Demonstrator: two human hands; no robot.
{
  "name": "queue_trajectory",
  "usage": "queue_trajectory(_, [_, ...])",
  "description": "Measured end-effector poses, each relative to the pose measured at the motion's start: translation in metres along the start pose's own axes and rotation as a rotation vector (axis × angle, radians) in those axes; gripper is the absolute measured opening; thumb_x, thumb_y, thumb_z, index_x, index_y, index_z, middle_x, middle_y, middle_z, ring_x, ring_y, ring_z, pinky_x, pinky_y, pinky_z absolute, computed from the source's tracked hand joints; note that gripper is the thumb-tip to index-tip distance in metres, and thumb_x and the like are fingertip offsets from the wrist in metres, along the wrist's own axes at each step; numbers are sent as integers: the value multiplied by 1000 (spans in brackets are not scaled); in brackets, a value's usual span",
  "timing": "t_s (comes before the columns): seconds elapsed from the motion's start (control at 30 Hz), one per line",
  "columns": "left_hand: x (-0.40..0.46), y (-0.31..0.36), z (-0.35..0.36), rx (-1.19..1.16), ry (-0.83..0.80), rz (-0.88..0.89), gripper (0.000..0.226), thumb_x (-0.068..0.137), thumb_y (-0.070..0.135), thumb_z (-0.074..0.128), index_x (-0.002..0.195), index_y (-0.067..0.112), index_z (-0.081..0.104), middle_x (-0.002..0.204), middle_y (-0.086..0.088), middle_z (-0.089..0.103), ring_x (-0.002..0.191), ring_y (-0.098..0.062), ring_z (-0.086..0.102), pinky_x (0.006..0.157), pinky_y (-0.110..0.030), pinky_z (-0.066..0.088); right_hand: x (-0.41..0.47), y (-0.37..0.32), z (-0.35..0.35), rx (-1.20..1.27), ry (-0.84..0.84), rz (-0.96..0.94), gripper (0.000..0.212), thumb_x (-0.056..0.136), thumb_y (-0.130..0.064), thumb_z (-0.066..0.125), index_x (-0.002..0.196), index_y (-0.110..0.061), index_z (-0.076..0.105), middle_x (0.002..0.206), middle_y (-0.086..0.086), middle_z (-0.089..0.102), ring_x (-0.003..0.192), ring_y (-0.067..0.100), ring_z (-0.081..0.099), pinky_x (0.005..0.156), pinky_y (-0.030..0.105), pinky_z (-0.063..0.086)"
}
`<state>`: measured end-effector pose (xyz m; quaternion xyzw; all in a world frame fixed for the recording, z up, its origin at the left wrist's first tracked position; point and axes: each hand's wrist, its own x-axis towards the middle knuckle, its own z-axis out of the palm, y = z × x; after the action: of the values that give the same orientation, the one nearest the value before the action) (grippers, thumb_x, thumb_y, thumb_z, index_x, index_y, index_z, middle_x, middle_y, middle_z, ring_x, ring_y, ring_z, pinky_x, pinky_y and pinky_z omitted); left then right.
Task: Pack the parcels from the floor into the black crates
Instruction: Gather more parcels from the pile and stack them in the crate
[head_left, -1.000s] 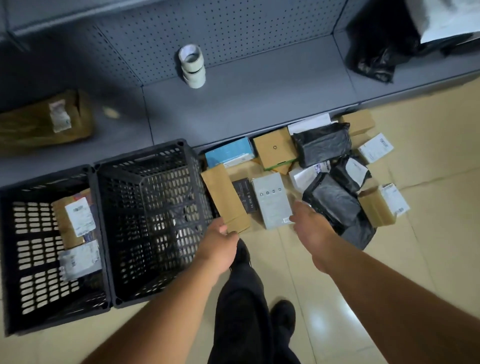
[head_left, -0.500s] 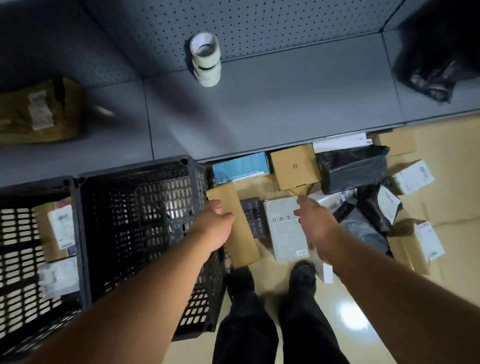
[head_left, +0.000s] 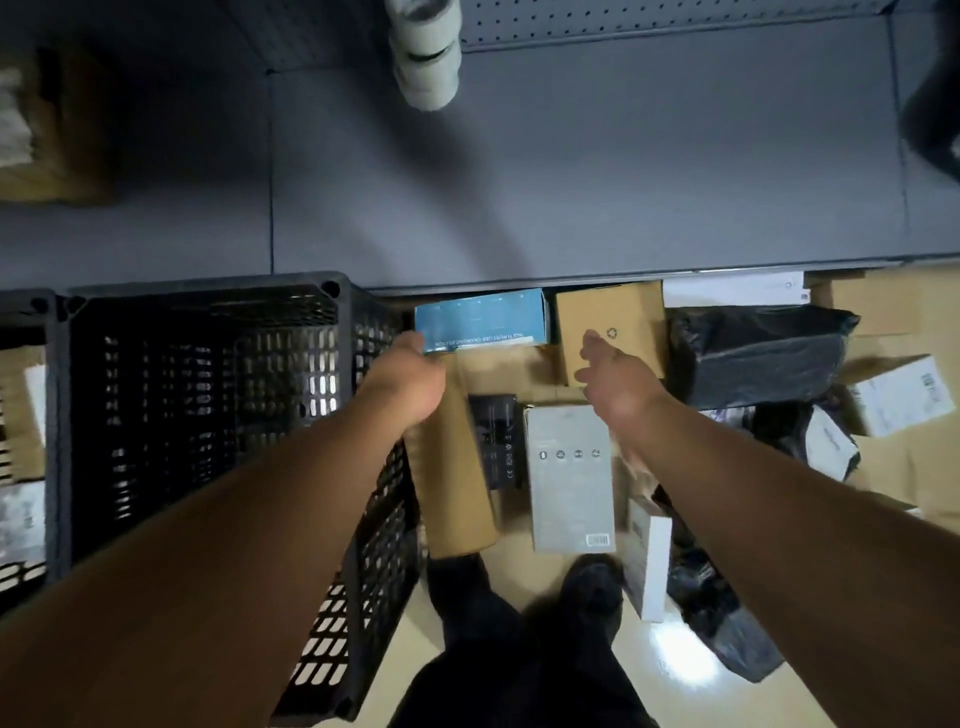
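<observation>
Two black crates stand on the floor at the left: the nearer crate (head_left: 208, 291) shows no parcels inside, and the far-left crate (head_left: 26, 312) holds labelled parcels. My left hand (head_left: 410, 384) lies over the top end of a long brown box (head_left: 452, 488), its knuckles at the lower left corner of a blue box (head_left: 483, 317); its fingers are hidden. My right hand (head_left: 613, 374) hovers with fingers spread over a square brown box (head_left: 608, 317). A grey box (head_left: 569, 478) and a small dark box (head_left: 493, 441) lie between my arms.
A grey shelf (head_left: 571, 182) overhangs the parcels and carries stacked tape rolls (head_left: 426, 57). More parcels lie to the right: a black bag (head_left: 758, 353), a white labelled box (head_left: 904, 395), a white box (head_left: 649, 561) on edge. My shoes (head_left: 592, 587) stand just below the pile.
Both hands have reached further forward, from the near ends of the long brown and grey boxes up to the blue box and the square brown box. The view has leaned in over the pile.
</observation>
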<state>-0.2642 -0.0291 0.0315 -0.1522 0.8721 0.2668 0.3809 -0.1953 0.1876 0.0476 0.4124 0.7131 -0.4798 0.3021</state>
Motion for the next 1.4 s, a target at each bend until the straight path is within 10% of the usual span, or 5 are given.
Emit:
queue_trajectory(0.6, [130,4,50,327,-58,-29,45,107,26,37,132,-5,59,128,-24,61,125,-41,56,84,-35,39,117,18,61,165,-18,83,60,100,-60,24,151,-30,36,153,6,42,127,30,44,101,47,32])
queue_trajectory(0.83, [150,-3,44,56,-84,-132,42,106,18,42,135,-7,57,108,-13,49,117,-36,58,103,-42,46,143,12,64,139,-76,55,58,105,-50,30,150,-15,40,153,11,43,139,32,41,110,40,33])
queue_trajectory(1.03, [134,2,39,-269,-10,-184,33,104,16,46,129,0,60,109,-10,53,96,-23,50,85,-33,44,132,20,61,318,-73,198,63,100,-57,34,154,-24,34,158,4,37,143,29,35,115,46,24])
queue_trajectory(1.23, [94,14,25,-438,56,-240,25,103,20,49,124,10,59,82,0,48,69,-13,44,73,-30,42,88,26,56,428,-9,253,48,89,-69,42,123,-35,50,94,-5,54,89,16,50,88,41,34])
queue_trajectory(1.4, [44,22,3,-490,59,-208,24,101,19,51,78,17,50,81,1,48,78,-21,47,68,-31,40,39,21,38,462,55,239,42,80,-75,41,110,-47,46,95,-11,54,88,14,50,85,47,38])
